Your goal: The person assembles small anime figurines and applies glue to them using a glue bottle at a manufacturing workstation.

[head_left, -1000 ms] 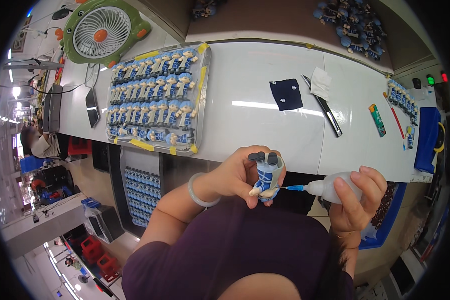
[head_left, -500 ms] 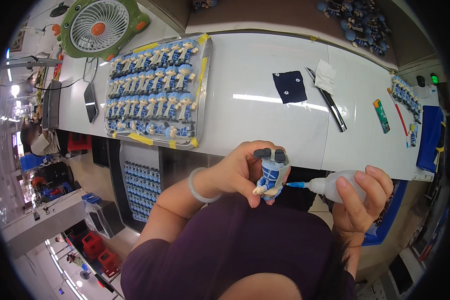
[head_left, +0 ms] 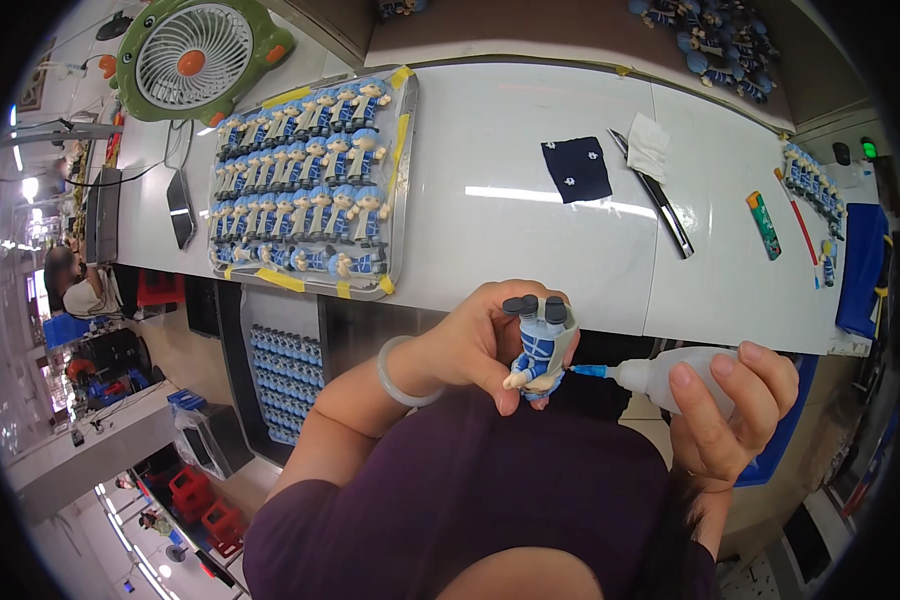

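Note:
My left hand (head_left: 480,345) is closed round a small figurine (head_left: 538,350) in blue and white with dark shoes. The figurine is upside down, its feet toward the table and its head toward me. My right hand (head_left: 730,415) grips a white squeeze bottle (head_left: 685,378) lying sideways, fingers wrapped over its body. The bottle's thin blue nozzle (head_left: 590,371) points left and reaches the figurine's side near the head; whether the tip touches cannot be made out.
A tray (head_left: 402,190) edged with yellow tape holds rows of similar figurines. Beyond it stands a green fan (head_left: 195,62). A dark cloth (head_left: 576,170), a black pen-like tool (head_left: 660,205), a white tissue (head_left: 648,148) and a green lighter (head_left: 764,226) lie on the table. More figurines (head_left: 815,190) stand at right.
My right hand and the bottle have shifted very slightly. The figurine stays in my left hand, with the nozzle still at its side.

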A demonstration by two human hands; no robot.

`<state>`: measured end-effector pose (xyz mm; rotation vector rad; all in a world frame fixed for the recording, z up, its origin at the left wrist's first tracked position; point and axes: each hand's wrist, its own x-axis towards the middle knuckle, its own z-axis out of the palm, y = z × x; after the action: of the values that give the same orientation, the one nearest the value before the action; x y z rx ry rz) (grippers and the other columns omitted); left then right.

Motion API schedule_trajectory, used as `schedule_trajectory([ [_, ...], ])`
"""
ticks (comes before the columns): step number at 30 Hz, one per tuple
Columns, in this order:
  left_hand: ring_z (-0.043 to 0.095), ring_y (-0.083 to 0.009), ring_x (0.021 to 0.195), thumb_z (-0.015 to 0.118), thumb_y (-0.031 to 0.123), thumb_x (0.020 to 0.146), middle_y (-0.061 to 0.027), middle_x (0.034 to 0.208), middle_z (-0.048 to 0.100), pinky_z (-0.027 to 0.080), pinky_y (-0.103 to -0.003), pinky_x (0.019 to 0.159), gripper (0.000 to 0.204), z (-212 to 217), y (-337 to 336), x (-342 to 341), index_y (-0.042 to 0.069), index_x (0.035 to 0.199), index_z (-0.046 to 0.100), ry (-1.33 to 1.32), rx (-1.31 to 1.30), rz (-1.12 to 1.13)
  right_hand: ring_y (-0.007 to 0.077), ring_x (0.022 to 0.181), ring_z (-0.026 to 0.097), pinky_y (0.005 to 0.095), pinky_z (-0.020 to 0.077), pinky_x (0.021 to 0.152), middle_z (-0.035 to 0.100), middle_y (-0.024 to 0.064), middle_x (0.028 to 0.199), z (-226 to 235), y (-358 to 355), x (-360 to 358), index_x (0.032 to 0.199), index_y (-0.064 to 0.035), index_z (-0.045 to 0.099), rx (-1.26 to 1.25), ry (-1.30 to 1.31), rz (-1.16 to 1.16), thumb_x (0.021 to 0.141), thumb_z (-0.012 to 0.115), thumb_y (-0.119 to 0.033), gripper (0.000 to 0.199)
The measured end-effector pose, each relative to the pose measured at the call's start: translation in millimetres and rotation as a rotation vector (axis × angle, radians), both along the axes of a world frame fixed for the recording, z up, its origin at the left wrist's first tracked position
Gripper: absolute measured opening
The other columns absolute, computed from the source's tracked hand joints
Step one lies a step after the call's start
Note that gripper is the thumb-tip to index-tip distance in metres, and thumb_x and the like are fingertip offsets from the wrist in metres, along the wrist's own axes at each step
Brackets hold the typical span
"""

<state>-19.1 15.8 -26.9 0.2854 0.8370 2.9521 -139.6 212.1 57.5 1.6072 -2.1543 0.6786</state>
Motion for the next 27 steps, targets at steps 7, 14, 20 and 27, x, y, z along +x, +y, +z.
schedule_trajectory([
  [7, 0.059, -0.0203, 0.074, 0.081, 0.009, 0.054, -0.0139, 0.096, 0.051, 0.054, -0.032, 0.061, 0.071, -3.9, -0.1, -0.5, 0.004, 0.113, 0.043, -0.006, 0.005, 0.007, 0.0151, 0.095, 0.044, 0.0273, 0.0357, 0.074, 0.045, -0.0077, 0.098, -3.1, -1.5, -0.7, 0.093, -0.0288, 0.063, -0.003, -0.018, -0.006, 0.064, 0.072, -0.021, 0.031],
  [14, 0.06, -0.018, 0.068, 0.083, 0.015, 0.052, -0.0124, 0.092, 0.051, 0.053, -0.028, 0.058, 0.058, -3.9, -4.7, -4.1, 0.001, 0.097, 0.049, -0.047, -0.016, -0.004, 0.025, 0.09, 0.052, 0.033, 0.0412, 0.081, 0.054, 0.0087, 0.093, -38.7, -10.3, -18.5, 0.09, -0.0063, 0.062, -0.315, -0.539, -0.087, 0.062, 0.063, 0.005, 0.031],
  [20, 0.06, -0.0172, 0.064, 0.083, 0.017, 0.053, -0.011, 0.088, 0.05, 0.052, -0.025, 0.055, 0.05, -0.6, -6.2, -6.8, -0.002, 0.087, 0.052, -0.018, -0.017, -0.044, 0.0176, 0.091, 0.052, 0.0283, 0.0393, 0.083, 0.057, 0.0099, 0.095, -94.1, 2.3, -68.8, 0.095, 0.0014, 0.057, -0.312, -0.812, -0.403, 0.068, 0.063, 0.0, 0.028],
  [27, 0.06, -0.0182, 0.063, 0.084, 0.019, 0.051, -0.0109, 0.087, 0.05, 0.053, -0.026, 0.054, 0.049, -3.9, -5.2, -9.1, -0.001, 0.081, 0.052, 0.083, -0.048, -0.019, 0.013, 0.085, 0.053, 0.0257, 0.0414, 0.076, 0.061, 0.0062, 0.096, -120.5, 10.6, -105.1, 0.095, -0.0007, 0.054, -0.241, -0.81, -0.581, 0.074, 0.063, -0.006, 0.024],
])
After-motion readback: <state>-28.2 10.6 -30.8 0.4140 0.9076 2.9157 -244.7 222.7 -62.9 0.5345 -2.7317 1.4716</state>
